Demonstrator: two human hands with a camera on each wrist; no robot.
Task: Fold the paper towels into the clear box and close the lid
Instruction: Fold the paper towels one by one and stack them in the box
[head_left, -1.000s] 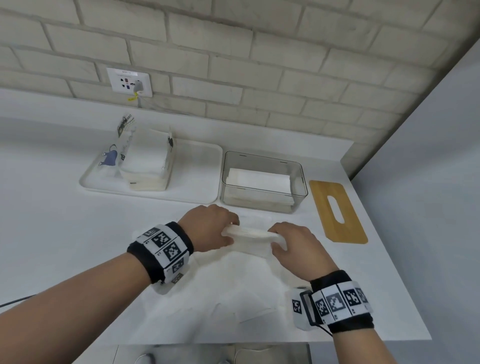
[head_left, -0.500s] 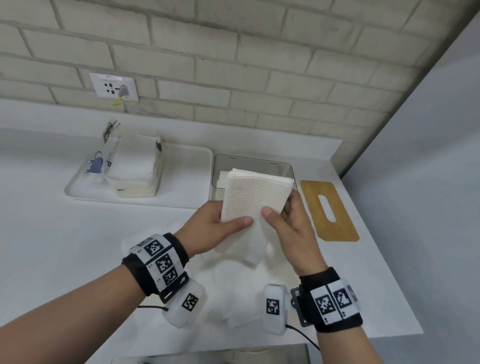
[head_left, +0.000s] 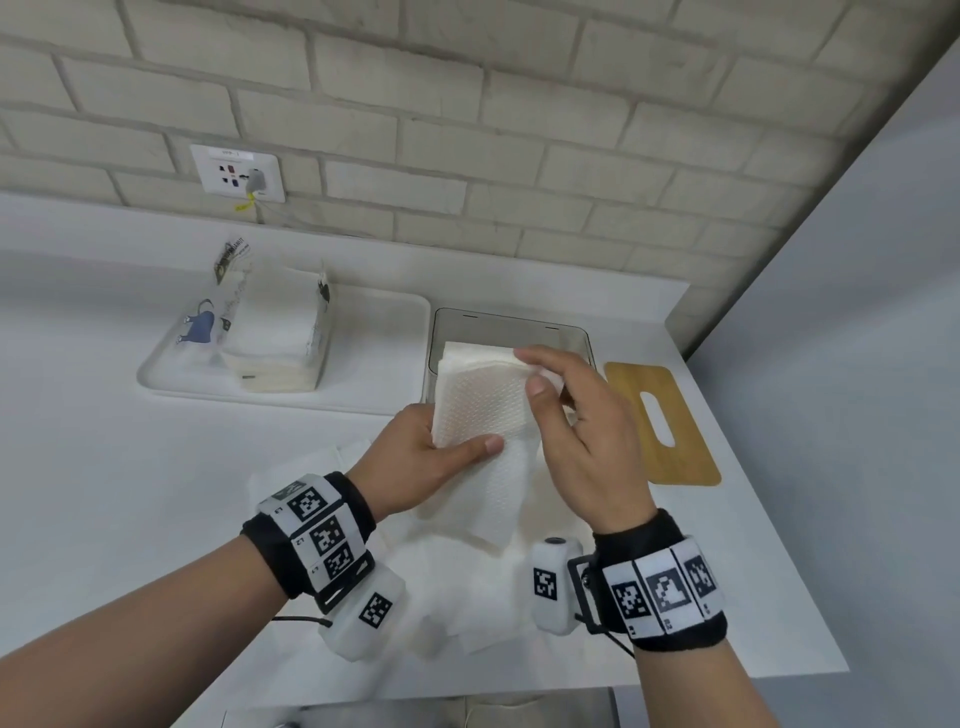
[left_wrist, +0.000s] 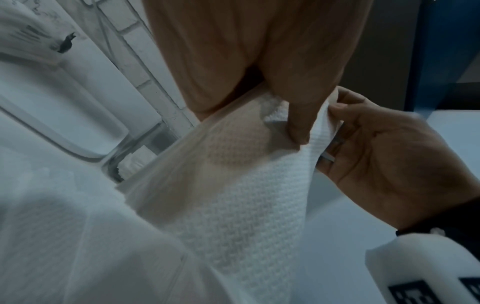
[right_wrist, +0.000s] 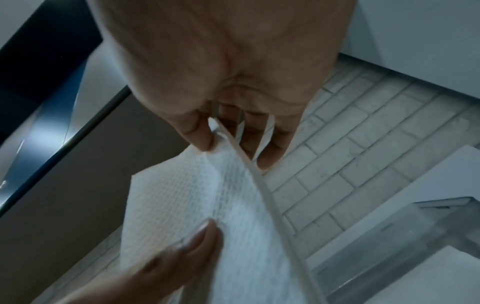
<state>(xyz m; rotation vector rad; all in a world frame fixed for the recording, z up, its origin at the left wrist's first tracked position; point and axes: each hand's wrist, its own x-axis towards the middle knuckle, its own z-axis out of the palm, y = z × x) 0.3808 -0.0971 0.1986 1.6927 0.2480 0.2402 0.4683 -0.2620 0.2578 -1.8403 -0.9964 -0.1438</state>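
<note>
A folded white paper towel (head_left: 483, 415) (left_wrist: 233, 195) (right_wrist: 207, 205) is held upright in front of the clear box (head_left: 587, 343). My left hand (head_left: 415, 457) grips its lower left edge, thumb across the front. My right hand (head_left: 571, 415) pinches the towel's upper right corner between thumb and fingers, as the right wrist view shows. The clear box (right_wrist: 389, 230) stands open on the counter with folded towels inside, mostly hidden behind the held towel. The wooden lid (head_left: 660, 421) with a slot lies flat to the right of the box.
A white tray (head_left: 363, 364) at the left carries an opened pack of paper towels (head_left: 275, 332). Loose unfolded towels (head_left: 467, 597) lie on the counter under my wrists. A brick wall with a socket (head_left: 239, 171) stands behind; a grey wall closes the right side.
The towel came up off the counter and now stands upright before the box. My right hand slid from the towel's right edge up to its top right corner.
</note>
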